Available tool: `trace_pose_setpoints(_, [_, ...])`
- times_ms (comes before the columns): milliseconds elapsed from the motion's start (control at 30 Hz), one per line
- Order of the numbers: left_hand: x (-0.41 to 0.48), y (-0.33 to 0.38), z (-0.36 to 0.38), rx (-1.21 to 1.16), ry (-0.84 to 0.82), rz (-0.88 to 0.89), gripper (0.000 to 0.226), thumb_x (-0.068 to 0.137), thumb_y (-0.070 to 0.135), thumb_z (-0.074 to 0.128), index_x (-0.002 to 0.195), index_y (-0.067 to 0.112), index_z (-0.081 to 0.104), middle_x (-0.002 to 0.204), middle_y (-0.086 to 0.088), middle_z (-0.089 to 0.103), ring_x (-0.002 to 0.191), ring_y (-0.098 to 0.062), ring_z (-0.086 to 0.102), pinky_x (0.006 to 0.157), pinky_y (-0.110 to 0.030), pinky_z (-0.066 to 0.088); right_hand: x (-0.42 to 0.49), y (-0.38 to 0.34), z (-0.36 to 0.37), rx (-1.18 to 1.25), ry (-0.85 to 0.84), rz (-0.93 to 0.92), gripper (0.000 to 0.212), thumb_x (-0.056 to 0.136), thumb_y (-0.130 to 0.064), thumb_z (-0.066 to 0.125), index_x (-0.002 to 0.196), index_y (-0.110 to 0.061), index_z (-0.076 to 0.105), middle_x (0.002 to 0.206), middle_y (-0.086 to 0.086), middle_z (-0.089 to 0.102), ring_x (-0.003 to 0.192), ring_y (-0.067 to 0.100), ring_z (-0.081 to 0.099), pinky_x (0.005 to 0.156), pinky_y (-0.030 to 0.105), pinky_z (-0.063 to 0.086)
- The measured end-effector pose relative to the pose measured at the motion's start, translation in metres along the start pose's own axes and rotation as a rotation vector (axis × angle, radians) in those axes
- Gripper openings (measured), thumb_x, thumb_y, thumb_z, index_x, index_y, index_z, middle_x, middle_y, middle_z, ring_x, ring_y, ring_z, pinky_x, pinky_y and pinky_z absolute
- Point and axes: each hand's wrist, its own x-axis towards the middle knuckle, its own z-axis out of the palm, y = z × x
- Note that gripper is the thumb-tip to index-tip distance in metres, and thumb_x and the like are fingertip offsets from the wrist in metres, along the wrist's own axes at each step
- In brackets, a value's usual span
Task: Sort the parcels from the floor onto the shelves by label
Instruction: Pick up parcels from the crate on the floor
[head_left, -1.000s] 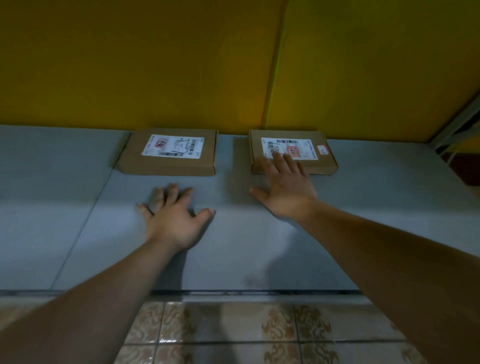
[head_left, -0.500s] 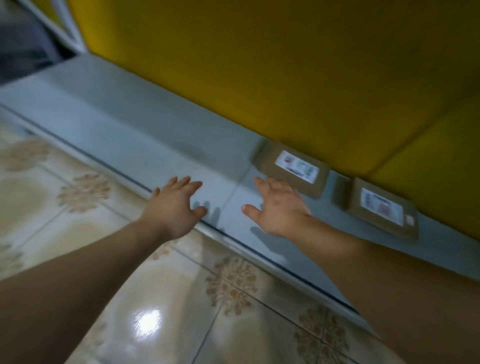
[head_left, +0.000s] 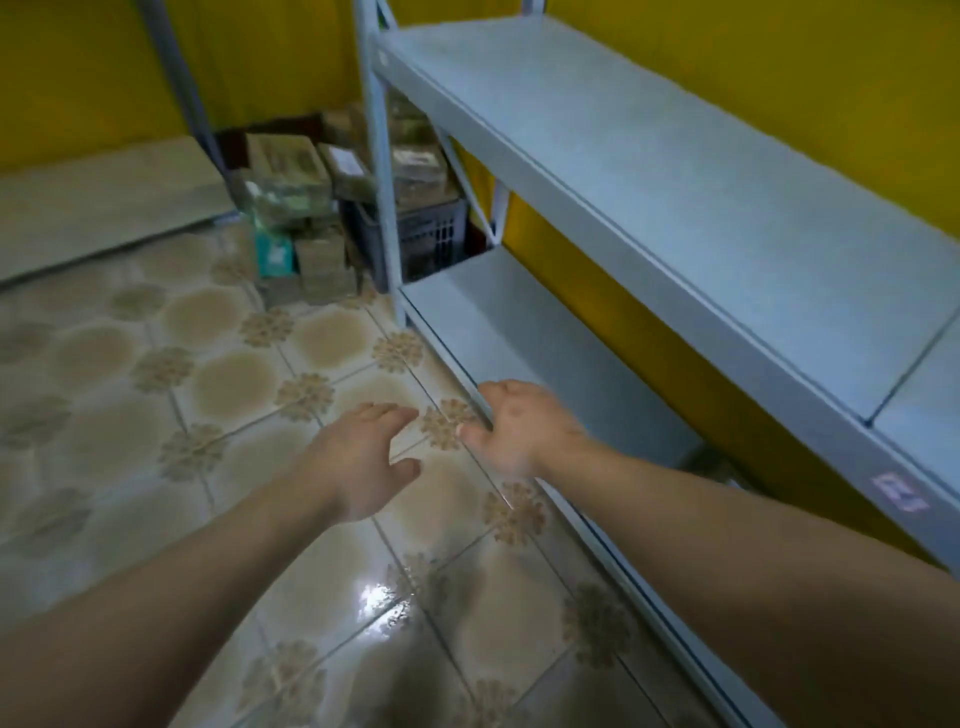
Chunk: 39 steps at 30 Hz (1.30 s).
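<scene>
- A second ago both palms lay flat on a shelf board, the right one touching a labelled cardboard box. Now the view has swung off those two boxes, and they are out of sight.
- The left hand (head_left: 358, 462) hangs over the floor tiles (head_left: 156, 415) with fingers spread and holds nothing.
- The right hand (head_left: 519, 426), loosely relaxed and also empty, is just beside the front edge of the lower shelf (head_left: 519, 322).
- The upper shelf (head_left: 675, 182) runs to the right of both hands, with a small sticker (head_left: 898, 492) on its front rail; its print is unreadable.
- The remaining parcels (head_left: 291, 197) are heaped well ahead of the hands, beside a dark crate (head_left: 426, 228).
- That placement looks finished, so the likely next step is fetching another parcel from the heap.
</scene>
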Motion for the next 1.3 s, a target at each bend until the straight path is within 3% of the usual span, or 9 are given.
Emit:
trace_pose_setpoints(267, [-0.090, -0.037, -0.199, -0.071, 0.063, -0.103, 0.065, 0.093, 0.044, 0.057, 0.151, 0.028, 0.031, 0.156, 0.001, 0.032, 0.141, -0.018, 0.032, 0.112, -0.031, 0.027, -0.002, -0.146, -0.182, -0.100, 0.092, -0.110, 0.071, 0.098, -0.062, 0.037, 0.152, -0.017, 0.030, 0.151, 0.013, 0.041, 0.134, 0.034, 0.042, 0.109, 0.049, 0.038])
trace_pose_setpoints(400, [-0.091, -0.054, -0.273, -0.039, 0.147, -0.128, 0.064, 0.093, 0.043, 0.058, 0.150, 0.028, 0.033, 0.154, 0.002, 0.035, 0.140, -0.017, 0.033, 0.112, -0.032, 0.029, 0.018, -0.187, -0.259, -0.100, 0.159, -0.164, 0.073, 0.098, -0.062, 0.038, 0.154, -0.017, 0.028, 0.151, 0.014, 0.040, 0.134, 0.035, 0.043, 0.107, 0.050, 0.040])
trace_pose_setpoints(500, [-0.072, -0.060, -0.313, -0.065, 0.210, -0.159, 0.062, 0.093, 0.039, 0.059, 0.149, 0.026, 0.035, 0.152, 0.001, 0.039, 0.137, -0.017, 0.038, 0.108, -0.029, 0.032, 0.047, -0.206, -0.301, -0.081, 0.228, -0.189, 0.070, 0.097, -0.061, 0.041, 0.151, -0.018, 0.031, 0.145, 0.014, 0.047, 0.121, 0.034, 0.055, 0.097, 0.049, 0.049])
trace_pose_setpoints(733, [0.016, -0.096, -0.373, -0.095, 0.259, -0.268, 0.063, 0.092, 0.041, 0.060, 0.148, 0.027, 0.036, 0.151, 0.000, 0.041, 0.134, -0.018, 0.042, 0.105, -0.031, 0.037, 0.160, -0.216, -0.365, -0.071, 0.276, -0.247, 0.071, 0.096, -0.059, 0.045, 0.153, -0.019, 0.029, 0.151, 0.012, 0.040, 0.134, 0.034, 0.043, 0.106, 0.046, 0.042])
trace_pose_setpoints(1000, [0.103, -0.155, -0.439, -0.211, 0.296, -0.337, 0.058, 0.095, 0.036, 0.058, 0.148, 0.025, 0.037, 0.152, 0.001, 0.040, 0.135, -0.019, 0.041, 0.102, -0.028, 0.037, 0.285, -0.246, -0.420, 0.019, 0.187, -0.296, 0.069, 0.100, -0.054, 0.045, 0.155, -0.019, 0.024, 0.159, 0.009, 0.031, 0.141, 0.032, 0.036, 0.109, 0.044, 0.037])
trace_pose_setpoints(1300, [0.227, -0.288, -0.484, -0.241, 0.192, -0.318, 0.062, 0.094, 0.039, 0.059, 0.149, 0.021, 0.036, 0.153, -0.001, 0.039, 0.137, -0.019, 0.040, 0.107, -0.030, 0.035, 0.448, -0.285, -0.428, 0.093, 0.119, -0.150, 0.073, 0.097, -0.057, 0.046, 0.156, -0.018, 0.026, 0.153, 0.011, 0.041, 0.133, 0.032, 0.045, 0.103, 0.042, 0.045])
